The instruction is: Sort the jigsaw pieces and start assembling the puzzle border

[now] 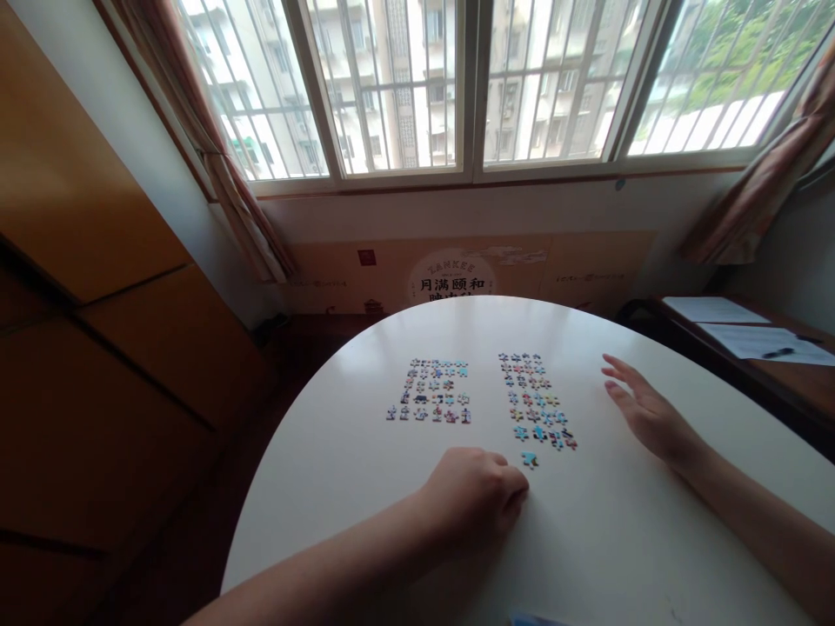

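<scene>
Small jigsaw pieces lie on a white round table (pixel 404 513) in two groups: a left group (pixel 431 391) in neat rows and a right group (pixel 536 400) in a longer strip. A single blue piece (pixel 530 458) lies just below the right group. My left hand (pixel 476 496) rests on the table with its fingers curled in, its knuckles right beside that blue piece; whether it holds anything I cannot tell. My right hand (pixel 643 409) lies flat with fingers stretched out, to the right of the right group and not touching it.
A barred window (pixel 470 87) with curtains fills the wall ahead, with a printed cardboard panel (pixel 453 274) below it. A dark side table (pixel 750 335) at the right holds papers and a pen. Wooden cabinets (pixel 97 287) stand at the left.
</scene>
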`<state>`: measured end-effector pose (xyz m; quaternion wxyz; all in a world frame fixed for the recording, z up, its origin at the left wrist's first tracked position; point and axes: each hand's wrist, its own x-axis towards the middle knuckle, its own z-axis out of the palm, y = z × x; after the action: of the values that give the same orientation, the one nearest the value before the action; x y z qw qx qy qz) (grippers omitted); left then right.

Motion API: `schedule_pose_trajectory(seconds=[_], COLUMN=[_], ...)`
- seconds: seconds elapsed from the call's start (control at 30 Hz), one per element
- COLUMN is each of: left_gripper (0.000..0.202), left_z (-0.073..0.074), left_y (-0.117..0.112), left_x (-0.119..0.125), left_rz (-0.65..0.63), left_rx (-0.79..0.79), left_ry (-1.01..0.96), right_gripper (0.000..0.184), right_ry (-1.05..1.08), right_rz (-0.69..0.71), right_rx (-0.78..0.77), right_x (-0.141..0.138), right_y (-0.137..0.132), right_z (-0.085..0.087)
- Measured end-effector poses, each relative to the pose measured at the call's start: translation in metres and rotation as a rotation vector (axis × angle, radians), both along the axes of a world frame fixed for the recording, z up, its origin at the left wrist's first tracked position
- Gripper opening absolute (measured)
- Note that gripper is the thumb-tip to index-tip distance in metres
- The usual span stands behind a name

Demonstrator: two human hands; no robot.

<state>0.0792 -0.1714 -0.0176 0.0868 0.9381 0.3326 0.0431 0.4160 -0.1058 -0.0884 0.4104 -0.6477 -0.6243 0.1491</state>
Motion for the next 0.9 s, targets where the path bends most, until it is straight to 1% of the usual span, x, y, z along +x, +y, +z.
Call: schedule_pose_trajectory(seconds=[0.27,0.53,0.9], left_gripper=[0.018,0.018,0.019], left_z=[0.0007,0.0016,0.0037], left_y=[-0.0002,-0.0011,-0.0022], left_x=[-0.0003,-0.0004,-0.0012], left_rz=[-0.011,-0.007,-0.001], left_rx=[0.004,-0.011,-0.024], left_ry=[0.026,-0.003,-0.014], right_gripper=[0.058,0.058,0.06], right_ry=[-0.022,-0.045,-0.057], right_rz=[0.035,0.049,0.045], right_rx=[0.002,0.005,-0.024], right_x=[0.0022,0.0026,0.0021], right_y=[0.0029,0.0035,0.0036], right_z=[-0.0048,-0.0065,-0.0048])
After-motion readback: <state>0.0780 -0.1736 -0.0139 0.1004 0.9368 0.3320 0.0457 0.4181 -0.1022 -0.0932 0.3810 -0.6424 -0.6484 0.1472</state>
